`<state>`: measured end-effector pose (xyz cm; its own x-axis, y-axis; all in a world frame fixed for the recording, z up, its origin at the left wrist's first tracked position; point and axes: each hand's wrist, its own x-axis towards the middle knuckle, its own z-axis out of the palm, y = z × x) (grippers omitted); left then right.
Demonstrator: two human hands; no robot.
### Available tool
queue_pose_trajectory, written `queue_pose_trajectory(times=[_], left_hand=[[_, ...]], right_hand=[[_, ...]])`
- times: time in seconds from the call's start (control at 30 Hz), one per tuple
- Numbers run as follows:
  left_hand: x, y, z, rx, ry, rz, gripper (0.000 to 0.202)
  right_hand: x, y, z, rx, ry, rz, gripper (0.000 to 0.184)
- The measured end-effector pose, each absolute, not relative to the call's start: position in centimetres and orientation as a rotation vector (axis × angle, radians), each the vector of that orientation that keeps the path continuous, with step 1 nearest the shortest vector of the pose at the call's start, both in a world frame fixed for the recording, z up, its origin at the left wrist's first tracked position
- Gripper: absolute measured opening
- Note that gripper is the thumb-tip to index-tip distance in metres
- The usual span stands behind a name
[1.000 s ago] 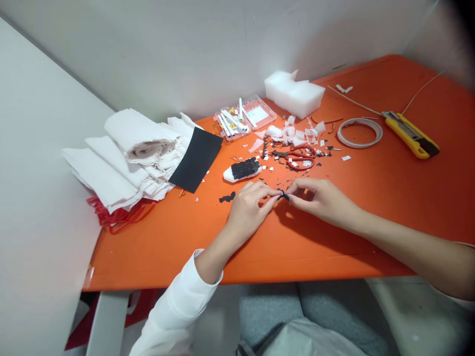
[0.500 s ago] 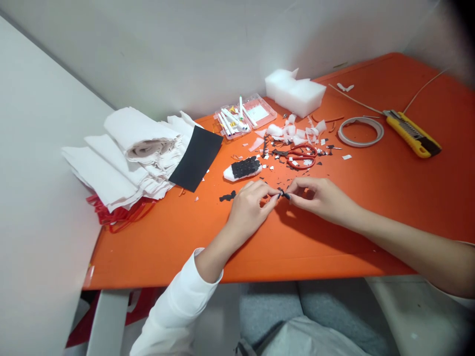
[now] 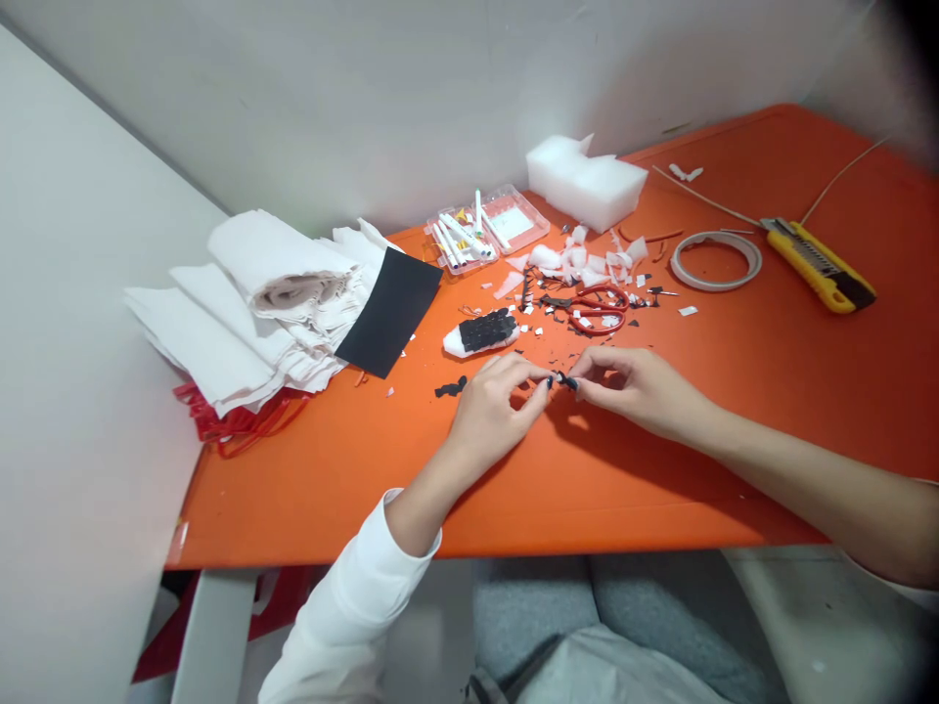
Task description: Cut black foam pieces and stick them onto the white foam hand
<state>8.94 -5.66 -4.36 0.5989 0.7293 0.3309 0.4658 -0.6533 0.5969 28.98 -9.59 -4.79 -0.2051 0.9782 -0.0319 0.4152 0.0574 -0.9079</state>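
My left hand (image 3: 495, 406) and my right hand (image 3: 637, 389) meet above the orange table, thumb and forefinger pinched on each. Between their fingertips is a small black piece (image 3: 563, 378) with a bit of white showing; it looks like a scrap of black paper, mostly hidden by the fingers. Just beyond my left hand lies a white foam shape (image 3: 455, 342) partly covered with overlapping black pieces (image 3: 490, 330). A wavy-edged black strip (image 3: 450, 387) rests left of that hand. Red-handled scissors (image 3: 602, 321) lie beyond my right hand among black and white scraps.
White foam scraps (image 3: 579, 258) and a white foam block (image 3: 583, 186) are at the back, beside a clear case (image 3: 517, 230) of markers. To the right are a tape roll (image 3: 715, 284) and a yellow cutter (image 3: 822, 274). Black sheet (image 3: 388, 313) and white paper stack (image 3: 271, 264) sit left.
Both hands stay together at almost the same spot. The fingertips have shifted slightly around the small black piece, and a little white now shows there.
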Motion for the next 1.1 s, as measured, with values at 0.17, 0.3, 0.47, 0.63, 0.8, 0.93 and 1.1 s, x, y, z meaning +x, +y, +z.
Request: queue_pose_trajectory(times=[0.17, 0.3, 0.47, 0.63, 0.8, 0.93, 1.1], left_hand=[[8.92, -5.82, -4.39, 2.455, 0.977, 0.769, 0.012], [8.89, -5.8, -4.67, 2.503, 0.978, 0.742, 0.011], [8.86, -5.76, -4.82, 2.513, 0.98, 0.724, 0.01], [8.87, -5.75, -4.75, 2.489, 0.992, 0.716, 0.009], [8.92, -5.72, -4.62, 2.429, 1.025, 0.706, 0.009], [8.94, -5.77, -4.52, 2.408, 1.022, 0.714, 0.009], [8.99, -5.89, -4.5, 2.39, 1.016, 0.678, 0.009]], right_hand=[[28.85, -9.74, -4.76, -1.435, -1.738, 1.045, 0.012], [28.61, -9.92, -4.78, -1.425, -1.819, 0.941, 0.009], [28.55, -10.05, -4.89, -1.412, -1.878, 0.868, 0.008], [28.66, -9.96, -4.97, -1.413, -1.879, 0.866, 0.008], [28.73, -9.83, -5.0, -1.41, -1.849, 0.885, 0.008], [28.72, -9.84, -5.06, -1.396, -1.841, 0.891, 0.008], [28.62, -9.92, -5.27, -1.409, -1.877, 0.823, 0.008]])
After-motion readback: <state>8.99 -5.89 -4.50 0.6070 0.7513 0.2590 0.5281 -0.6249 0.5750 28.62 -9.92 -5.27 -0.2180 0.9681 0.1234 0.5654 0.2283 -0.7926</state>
